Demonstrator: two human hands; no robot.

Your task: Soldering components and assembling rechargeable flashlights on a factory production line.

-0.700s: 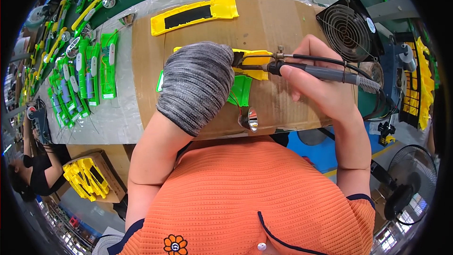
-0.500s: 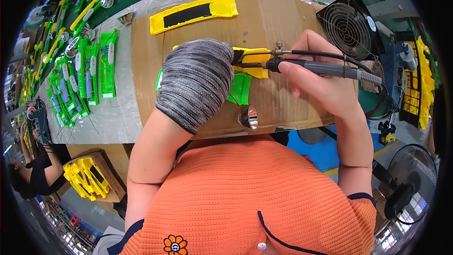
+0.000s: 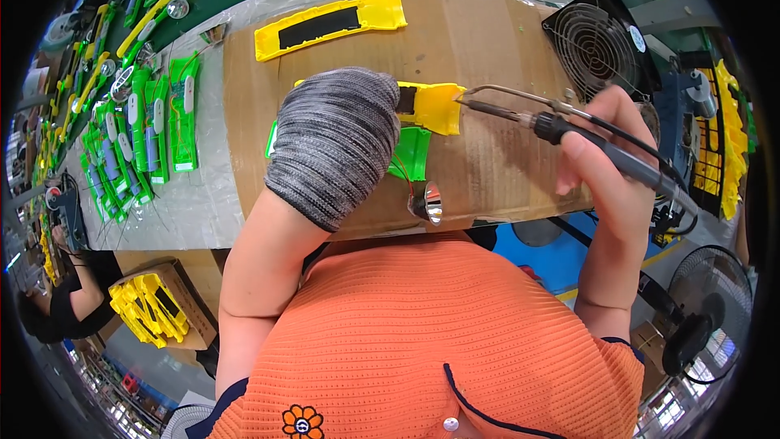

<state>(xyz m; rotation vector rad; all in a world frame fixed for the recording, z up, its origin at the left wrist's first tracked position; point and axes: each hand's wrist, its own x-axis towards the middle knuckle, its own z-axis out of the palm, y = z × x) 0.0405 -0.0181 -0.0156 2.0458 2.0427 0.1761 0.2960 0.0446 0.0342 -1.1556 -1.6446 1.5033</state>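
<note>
My left hand point(image 3: 337, 138), in a grey striped knit glove, rests over a yellow plastic housing point(image 3: 441, 106) with a black strip. Its fingers are hidden beneath it. A green plastic housing point(image 3: 414, 155) shows below the yellow one, partly covered by the same hand. Thin wires run near it to a shiny lamp reflector point(image 3: 433, 203) at the table's near edge. My bare right hand point(image 3: 616, 195) is closed around a soldering iron point(image 3: 597, 142) with a thin curved feed tube. The iron's tip is just right of the yellow housing's end.
Another yellow housing point(image 3: 321, 25) lies farther back on the cardboard point(image 3: 487, 41). Several green housings point(image 3: 184, 114) with wires sit at left. A square black fan point(image 3: 597, 45) stands at back right. A box of yellow parts point(image 3: 150, 309) is lower left, near another person point(image 3: 77, 301).
My right hand has drawn the soldering iron back to the right and slightly down, uncovering the yellow housing's end. My left hand stays nearly in place.
</note>
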